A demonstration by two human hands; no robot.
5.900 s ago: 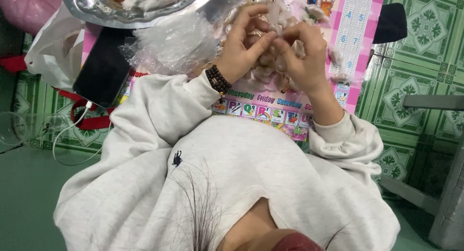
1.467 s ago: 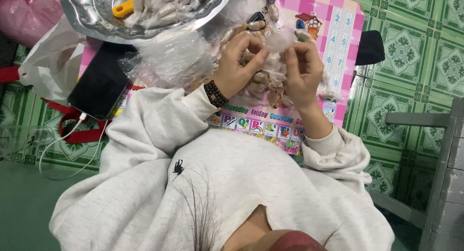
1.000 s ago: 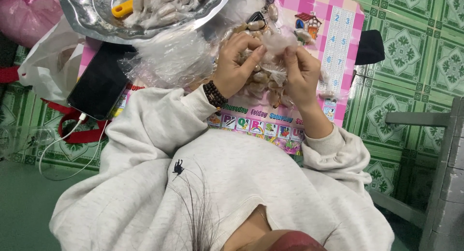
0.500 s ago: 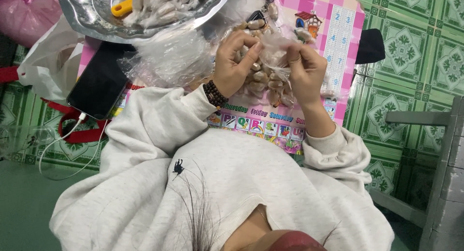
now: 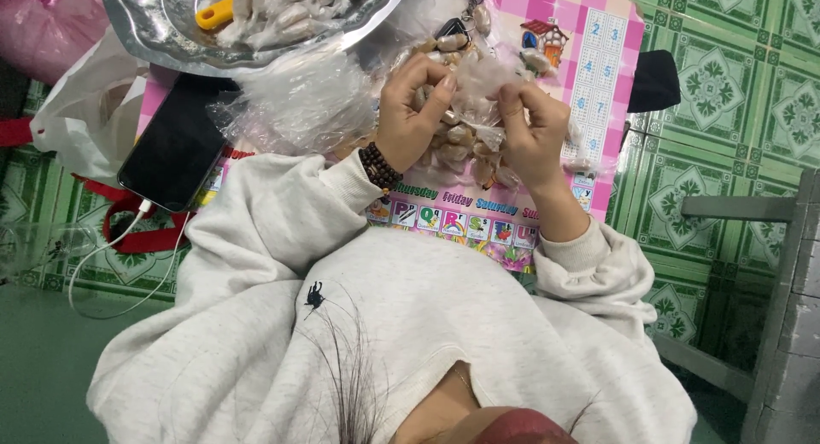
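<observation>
My left hand (image 5: 417, 111), with a dark beaded bracelet at the wrist, and my right hand (image 5: 531, 135) are raised close together over a pink picture mat (image 5: 602, 64). Both pinch a small piece of thin clear plastic wrap (image 5: 480, 78) between the fingertips. My left fingers also hold a small beige-brown piece, partly hidden. Under the hands lies a pile of several similar beige-brown pieces (image 5: 461, 145) on the mat.
A silver tray (image 5: 162, 35) with wrapped pieces and a yellow-handled tool sits at the top. Crumpled clear plastic (image 5: 299, 102), a black phone (image 5: 175, 145) on a white cable, a white bag (image 5: 73, 123), a black object (image 5: 653, 81) and a grey metal frame (image 5: 769, 230) surround the mat.
Both hands stay together over the pile, fingers working the clear wrap. The right hand has shifted slightly up and inward. The view sits a little further left than several seconds ago.
</observation>
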